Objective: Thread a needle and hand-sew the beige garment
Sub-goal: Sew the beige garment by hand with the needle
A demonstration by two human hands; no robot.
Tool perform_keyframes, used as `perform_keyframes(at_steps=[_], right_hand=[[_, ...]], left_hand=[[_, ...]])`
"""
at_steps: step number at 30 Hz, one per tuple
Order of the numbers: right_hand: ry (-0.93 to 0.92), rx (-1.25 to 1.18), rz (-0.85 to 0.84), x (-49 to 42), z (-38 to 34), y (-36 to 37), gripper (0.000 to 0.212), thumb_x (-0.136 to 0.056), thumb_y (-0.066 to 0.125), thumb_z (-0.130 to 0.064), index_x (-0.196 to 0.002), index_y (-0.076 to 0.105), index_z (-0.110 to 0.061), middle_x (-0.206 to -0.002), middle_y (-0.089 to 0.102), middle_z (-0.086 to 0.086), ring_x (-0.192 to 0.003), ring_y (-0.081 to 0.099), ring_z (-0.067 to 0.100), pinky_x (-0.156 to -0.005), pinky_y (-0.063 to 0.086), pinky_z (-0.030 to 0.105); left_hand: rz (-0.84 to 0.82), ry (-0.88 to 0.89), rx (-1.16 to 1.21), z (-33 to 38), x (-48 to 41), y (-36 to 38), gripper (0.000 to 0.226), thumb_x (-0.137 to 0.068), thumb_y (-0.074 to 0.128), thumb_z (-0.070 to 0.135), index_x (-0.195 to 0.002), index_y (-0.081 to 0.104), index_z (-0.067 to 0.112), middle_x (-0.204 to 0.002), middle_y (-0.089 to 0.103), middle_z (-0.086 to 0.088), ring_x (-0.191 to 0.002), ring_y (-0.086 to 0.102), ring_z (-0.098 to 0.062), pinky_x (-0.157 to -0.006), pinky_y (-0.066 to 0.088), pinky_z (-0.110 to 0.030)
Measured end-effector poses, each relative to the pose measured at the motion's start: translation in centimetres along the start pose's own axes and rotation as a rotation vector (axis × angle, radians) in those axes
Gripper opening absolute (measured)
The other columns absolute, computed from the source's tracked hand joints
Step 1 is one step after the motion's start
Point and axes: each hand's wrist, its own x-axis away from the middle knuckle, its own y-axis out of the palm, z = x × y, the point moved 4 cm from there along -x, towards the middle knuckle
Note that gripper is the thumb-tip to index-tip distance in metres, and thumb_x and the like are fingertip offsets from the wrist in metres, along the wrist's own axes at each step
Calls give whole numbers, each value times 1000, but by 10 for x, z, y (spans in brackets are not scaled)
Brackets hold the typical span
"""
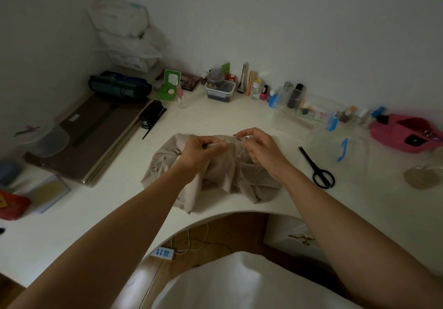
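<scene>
The beige garment (215, 179) lies crumpled on the white desk (100, 203), in front of me. My left hand (201, 151) pinches a fold of the cloth between thumb and fingers near its top edge. Just to the right, my right hand (257, 147) has its fingers curled and pinches a thin needle (248, 133) close to the same fold. A pale thread (257, 168) trails down from that hand over the fabric; it is barely visible in the dim light.
Black scissors (317, 168) lie right of the garment. A clear plastic box (304, 114) with blue clips and a pink case (405, 132) stand further right. Bottles line the back wall. A black stapler (151, 113) and brown boards (91, 136) sit on the left.
</scene>
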Motion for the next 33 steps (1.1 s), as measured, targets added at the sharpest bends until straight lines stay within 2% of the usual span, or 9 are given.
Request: perform_keyframes(at_steps=[3, 5, 8, 11, 15, 19, 23, 28, 33], right_hand=[[-2, -67, 9, -1, -2, -4, 25, -101, 38, -8, -113, 59, -14, -59, 43, -9, -48, 31, 5, -42, 27, 17], [-21, -49, -2, 1, -5, -4, 22, -102, 41, -9, -115, 57, -15, -64, 48, -3, -49, 33, 6, -44, 28, 18], [-49, -40, 0, 3, -11, -2, 18, -100, 51, -13, -118, 54, -12, -79, 66, 8, -48, 43, 0, -46, 35, 13], [-75, -14, -1, 5, -14, -1, 15, -99, 54, -13, -111, 58, -4, -86, 71, 12, -48, 51, -3, -47, 39, 9], [-91, -6, -76, 8, -13, 4, 19, -99, 53, -7, -112, 64, -1, -76, 66, 11, -45, 49, -1, -47, 38, 10], [-93, 36, -75, 8, -9, 6, 19, -97, 54, -6, -108, 69, -6, -65, 61, 7, -51, 55, 3, -62, 49, 16], [-103, 81, -92, 6, -9, 8, 23, -97, 50, -4, -110, 68, -8, -49, 52, -4, -44, 46, 6, -54, 46, 17], [-139, 134, -111, 6, -10, 11, 23, -98, 50, -5, -110, 69, -9, -46, 49, -9, -41, 41, 3, -49, 39, 12], [-156, 152, -125, 4, -11, 11, 23, -98, 51, -5, -111, 70, -8, -45, 50, -10, -39, 41, 3, -47, 39, 12]], left_hand=[[-4, -4, 37, 1, -1, -1, 6, -85, 68, 15, -84, 70, 9, -87, 69, -7, -83, 66, -16, -79, 57, -28], [1, -9, 57, 0, -2, -2, 7, -85, 69, 14, -85, 69, 8, -86, 68, -8, -82, 65, -16, -77, 57, -26], [29, -23, 69, -2, -4, -4, 8, -85, 69, 13, -88, 69, 5, -86, 68, -9, -82, 64, -17, -76, 57, -26], [46, -39, 74, -2, -4, -4, 8, -86, 69, 13, -87, 69, 5, -84, 67, -10, -80, 63, -17, -77, 57, -28], [54, -59, 79, -3, -3, -6, 5, -86, 68, 14, -83, 69, 10, -82, 68, -8, -76, 64, -15, -69, 56, -24], [46, -64, 88, -6, -3, -10, 6, -87, 67, 15, -85, 70, 10, -88, 69, -11, -81, 66, -19, -75, 58, -28], [53, -61, 83, -9, -5, -13, 8, -88, 67, 16, -88, 71, 9, -91, 69, -14, -84, 65, -21, -77, 57, -30], [46, -61, 88, -10, -5, -15, 18, -88, 66, 15, -98, 70, 1, -97, 69, -18, -86, 65, -23, -78, 57, -30], [52, -54, 88, -7, -5, -15, 22, -88, 65, 13, -103, 69, -3, -100, 69, -18, -86, 66, -20, -77, 58, -29]])
